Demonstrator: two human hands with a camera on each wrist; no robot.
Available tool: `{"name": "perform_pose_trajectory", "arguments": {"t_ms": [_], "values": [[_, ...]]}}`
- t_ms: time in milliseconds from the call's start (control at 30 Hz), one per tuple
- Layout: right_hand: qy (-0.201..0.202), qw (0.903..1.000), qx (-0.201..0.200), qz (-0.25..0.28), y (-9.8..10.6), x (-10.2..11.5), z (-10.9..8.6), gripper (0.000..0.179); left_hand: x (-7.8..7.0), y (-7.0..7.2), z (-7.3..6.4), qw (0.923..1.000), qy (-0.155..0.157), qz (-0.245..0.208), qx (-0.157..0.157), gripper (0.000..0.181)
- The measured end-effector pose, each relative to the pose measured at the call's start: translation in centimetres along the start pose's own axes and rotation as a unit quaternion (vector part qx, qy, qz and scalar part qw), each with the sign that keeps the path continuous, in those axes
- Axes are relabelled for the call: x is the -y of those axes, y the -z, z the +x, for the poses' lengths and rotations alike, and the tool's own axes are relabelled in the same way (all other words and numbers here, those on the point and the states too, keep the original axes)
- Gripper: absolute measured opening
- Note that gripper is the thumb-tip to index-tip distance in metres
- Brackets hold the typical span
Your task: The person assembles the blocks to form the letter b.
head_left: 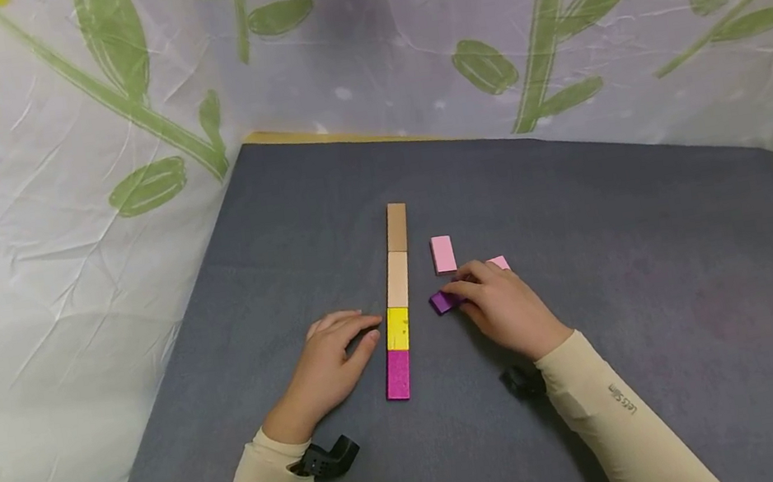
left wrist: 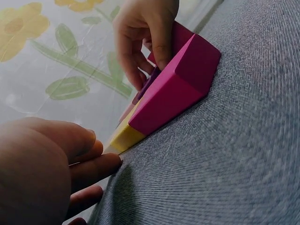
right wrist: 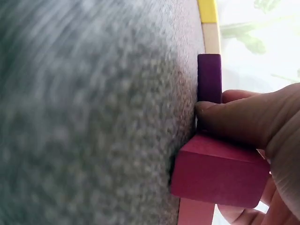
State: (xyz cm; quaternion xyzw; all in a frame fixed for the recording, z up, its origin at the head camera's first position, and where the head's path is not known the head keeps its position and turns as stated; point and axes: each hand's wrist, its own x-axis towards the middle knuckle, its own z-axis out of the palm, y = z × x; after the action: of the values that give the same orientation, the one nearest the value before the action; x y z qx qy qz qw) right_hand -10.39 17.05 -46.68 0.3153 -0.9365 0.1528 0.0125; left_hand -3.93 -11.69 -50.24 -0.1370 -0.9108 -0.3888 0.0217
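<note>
A straight row on the grey table joins a tan block (head_left: 396, 227), a beige block (head_left: 398, 279), a yellow block (head_left: 398, 328) and a magenta block (head_left: 398, 375) end to end. My right hand (head_left: 505, 307) pinches a dark purple block (head_left: 443, 302) between thumb and fingers, right of the row. A crimson block (right wrist: 218, 178) sits under that hand in the right wrist view, mostly hidden from the head view. My left hand (head_left: 333, 365) has relaxed fingers, tips close beside the yellow block (left wrist: 127, 136), and holds nothing.
One pink block (head_left: 444, 255) lies beyond the right hand's fingertips. Another pink block (head_left: 499, 262) is partly covered by the right hand. The grey tabletop (head_left: 629, 255) ends at a back edge against a white flowered sheet (head_left: 357, 45).
</note>
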Motion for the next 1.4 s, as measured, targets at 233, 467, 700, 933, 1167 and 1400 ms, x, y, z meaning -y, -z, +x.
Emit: {"name": "perform_pose_trajectory", "arguments": {"t_ms": [233,467,700,933,1167,1400], "values": [[-0.002,0.9999,0.001,-0.013,0.1,0.3,0.3,0.033,0.0,0.0,-0.2,0.9999,0.009,0.007,0.005,0.029],[-0.005,0.9994,0.023,-0.027,0.1,1.1,1.3,0.034,0.0,0.1,-0.2,0.9999,0.01,0.007,0.007,0.028],[-0.011,0.9993,0.032,-0.016,0.0,1.5,2.3,0.035,0.0,0.1,-0.1,0.9999,0.007,0.004,0.01,0.028],[-0.022,0.9992,0.029,-0.014,-0.2,1.5,3.1,0.036,0.1,0.1,0.0,0.9999,0.005,0.005,0.009,0.028],[-0.019,0.9997,0.017,-0.006,-0.3,1.2,3.6,0.034,-0.1,0.1,0.1,0.9999,0.006,0.001,0.009,0.028],[-0.028,0.9992,0.027,0.01,-0.5,1.1,4.0,0.033,0.0,0.2,0.1,1.0,0.002,-0.001,0.008,0.027]]}}
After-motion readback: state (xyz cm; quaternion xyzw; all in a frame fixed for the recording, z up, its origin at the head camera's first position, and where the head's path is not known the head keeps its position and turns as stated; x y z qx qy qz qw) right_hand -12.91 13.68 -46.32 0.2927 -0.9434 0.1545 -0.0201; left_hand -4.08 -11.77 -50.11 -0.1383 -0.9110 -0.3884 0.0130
